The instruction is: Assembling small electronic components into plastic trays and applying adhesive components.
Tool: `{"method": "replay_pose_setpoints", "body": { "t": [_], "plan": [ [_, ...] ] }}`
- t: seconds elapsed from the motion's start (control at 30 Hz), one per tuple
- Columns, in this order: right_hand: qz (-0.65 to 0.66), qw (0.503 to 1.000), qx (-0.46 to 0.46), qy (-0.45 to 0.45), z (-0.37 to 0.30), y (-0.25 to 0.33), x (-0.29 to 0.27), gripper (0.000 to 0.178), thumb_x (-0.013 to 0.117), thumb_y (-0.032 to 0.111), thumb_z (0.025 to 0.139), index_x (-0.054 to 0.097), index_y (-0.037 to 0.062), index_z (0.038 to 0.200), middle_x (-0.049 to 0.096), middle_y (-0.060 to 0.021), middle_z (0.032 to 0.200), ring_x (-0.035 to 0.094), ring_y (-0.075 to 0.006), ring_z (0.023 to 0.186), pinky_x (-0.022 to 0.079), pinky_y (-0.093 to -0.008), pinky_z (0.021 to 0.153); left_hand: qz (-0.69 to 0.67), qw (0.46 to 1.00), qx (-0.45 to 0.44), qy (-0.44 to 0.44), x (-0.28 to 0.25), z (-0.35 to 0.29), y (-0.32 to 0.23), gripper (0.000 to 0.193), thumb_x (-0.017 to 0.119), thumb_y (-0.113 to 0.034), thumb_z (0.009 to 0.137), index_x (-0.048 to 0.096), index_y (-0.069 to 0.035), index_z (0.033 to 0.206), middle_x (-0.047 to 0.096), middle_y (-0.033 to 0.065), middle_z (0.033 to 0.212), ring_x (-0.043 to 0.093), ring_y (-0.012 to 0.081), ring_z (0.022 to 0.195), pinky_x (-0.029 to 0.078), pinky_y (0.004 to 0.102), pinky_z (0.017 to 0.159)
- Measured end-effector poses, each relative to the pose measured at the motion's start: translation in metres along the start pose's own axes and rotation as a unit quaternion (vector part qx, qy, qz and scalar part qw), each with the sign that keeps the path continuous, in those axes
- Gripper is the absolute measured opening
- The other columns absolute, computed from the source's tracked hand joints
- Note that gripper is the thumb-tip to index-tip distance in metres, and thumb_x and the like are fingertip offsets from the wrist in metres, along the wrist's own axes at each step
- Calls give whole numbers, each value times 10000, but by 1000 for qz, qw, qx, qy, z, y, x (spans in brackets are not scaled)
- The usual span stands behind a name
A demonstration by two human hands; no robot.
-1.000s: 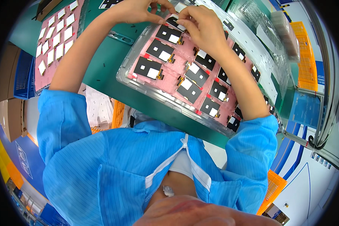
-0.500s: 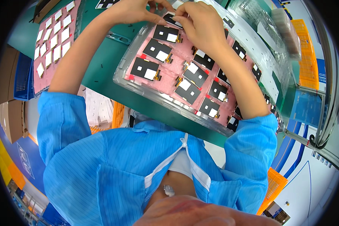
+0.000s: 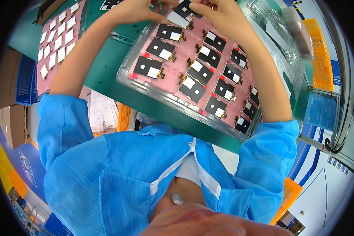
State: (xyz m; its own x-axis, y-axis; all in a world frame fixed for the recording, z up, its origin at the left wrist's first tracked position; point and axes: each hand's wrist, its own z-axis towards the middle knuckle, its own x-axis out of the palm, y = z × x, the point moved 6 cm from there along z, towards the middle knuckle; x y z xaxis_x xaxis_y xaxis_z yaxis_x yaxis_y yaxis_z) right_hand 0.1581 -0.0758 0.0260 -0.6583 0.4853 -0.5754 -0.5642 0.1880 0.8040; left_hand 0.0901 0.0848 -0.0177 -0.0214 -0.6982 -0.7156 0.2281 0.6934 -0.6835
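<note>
A flat black piece with a cut-out is pinched between the thumb and fingers of my right hand, at the top of the view. It is lifted at an angle above a white-faced small panel with a thin ribbon tail. My left hand is beside that panel's left side, thumb apart from the fingers; some of its fingertips are cut off by the upper edge. Below both hands, a clear plastic tray with pink foam holds rows of black-backed panels with white squares and ribbon tails.
Far left, a pink foam sheet carries several white panels. Tweezers and small dark scraps lie on the green table. Clear plastic trays are stacked at the right, by an orange crate. A blue basket stands left.
My right hand has moved up and right with the black piece, uncovering the white-faced panel. My left hand has shifted slightly up and left. More of the tray's panels show.
</note>
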Motion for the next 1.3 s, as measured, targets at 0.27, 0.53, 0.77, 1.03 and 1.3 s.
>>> {"method": "replay_pose_setpoints", "body": {
  "t": [0.27, 0.53, 0.77, 1.03, 1.3],
  "plan": [
    [58, 991, 83, 90, 17, -41, 19, 97, 679, 98, 942, 645, 16, 903, 616, 4, 760, 534, -69, 682, 438, -239, 604, -78, 997, -21, -18, -1, -8, 5, 401, 891, -168, 726, 722, -6, 1051, 671, 55, 918, 640, 141, 810, 514, 282, 736],
    [57, 982, 156, 91, 25, -54, 22, 103, 691, 87, 933, 684, 2, 875, 616, 2, 714, 505, -75, 623, 400, -240, 560, -147, 989, -30, -15, 4, -10, 6, 380, 872, -138, 761, 708, -3, 1076, 643, 49, 982, 626, 131, 835, 505, 273, 725],
    [85, 972, 191, 106, 24, -51, 23, 108, 688, 86, 935, 684, 5, 865, 601, 13, 702, 472, -65, 590, 369, -238, 522, -151, 988, -29, -6, 3, -10, 1, 387, 867, -142, 768, 704, -2, 1090, 629, 41, 974, 610, 120, 825, 492, 266, 711],
    [70, 974, 180, 114, 25, -53, 23, 113, 695, 93, 929, 683, 9, 854, 602, 16, 702, 480, -67, 599, 378, -238, 533, -141, 990, -28, -8, 3, -11, -1, 387, 867, -149, 770, 710, -4, 1093, 627, 32, 949, 596, 114, 815, 486, 264, 704],
    [40, 976, 184, 113, 25, -49, 22, 136, 694, 115, 933, 675, 16, 843, 594, 20, 692, 470, -69, 592, 367, -243, 527, -159, 987, -37, 1, 4, -10, 1, 392, 862, -136, 775, 714, -11, 1116, 622, 23, 947, 589, 105, 818, 484, 258, 705]
  ]
}}
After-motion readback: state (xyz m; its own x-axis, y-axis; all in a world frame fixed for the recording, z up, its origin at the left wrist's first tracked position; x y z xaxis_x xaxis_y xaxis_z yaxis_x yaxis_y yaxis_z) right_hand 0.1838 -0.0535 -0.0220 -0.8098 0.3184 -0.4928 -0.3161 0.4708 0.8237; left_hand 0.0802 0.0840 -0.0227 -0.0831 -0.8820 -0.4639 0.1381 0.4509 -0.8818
